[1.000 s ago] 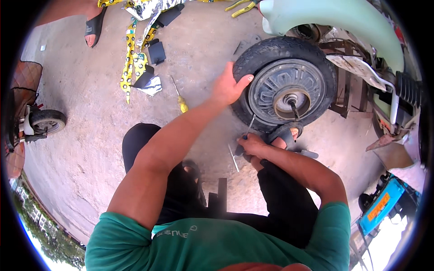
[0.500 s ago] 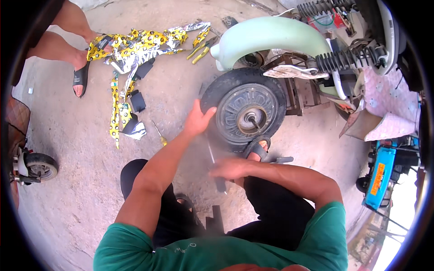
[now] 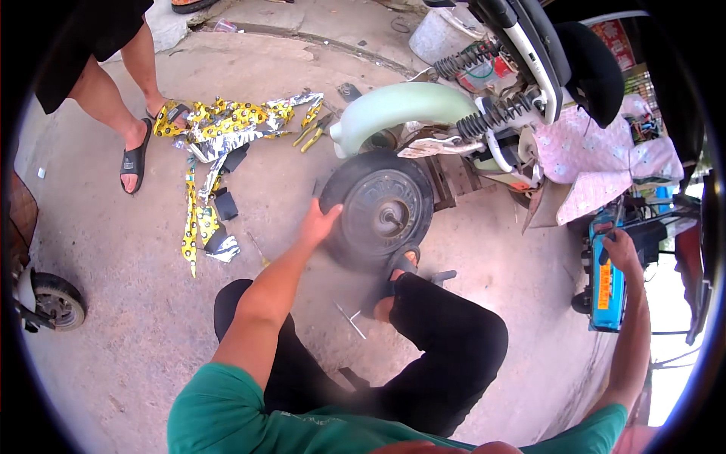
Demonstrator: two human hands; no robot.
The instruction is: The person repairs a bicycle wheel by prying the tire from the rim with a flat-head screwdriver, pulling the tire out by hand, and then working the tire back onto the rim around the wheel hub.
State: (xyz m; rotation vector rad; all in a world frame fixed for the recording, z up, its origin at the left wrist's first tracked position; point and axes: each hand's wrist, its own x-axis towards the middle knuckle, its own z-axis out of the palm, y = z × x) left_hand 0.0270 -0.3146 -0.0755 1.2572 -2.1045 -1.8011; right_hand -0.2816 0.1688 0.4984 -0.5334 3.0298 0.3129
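Note:
A wheel (image 3: pixel 387 216) with a black tyre and a grey metal hub lies in front of me, its axle end pointing up. My left hand (image 3: pixel 319 222) is at the tyre's left edge, thumb stretched over the rubber; its fingertips are partly hidden. Just above those fingers shows a thin dark piece. My right hand (image 3: pixel 623 251) is far out to the right, in front of a blue machine (image 3: pixel 609 295), closed around a dark-handled tool (image 3: pixel 604 257) whose far end is hard to make out. A T-shaped metal wrench (image 3: pixel 352 321) lies on the floor between my feet.
Behind the wheel stands a scooter's rear, with a pale green mudguard (image 3: pixel 412 110) and a spring shock absorber (image 3: pixel 495 115). Left lie yellow patterned wrapping (image 3: pixel 227 125), pliers (image 3: pixel 311 135) and a screwdriver (image 3: pixel 258 248). Another person's sandalled foot (image 3: pixel 134 160) stands beside the wrapping.
My right hand has swung from beside the wheel out to the far right, carrying the dark-handled tool. The T-shaped wrench is now uncovered. My left hand stays at the tyre; the view has shifted.

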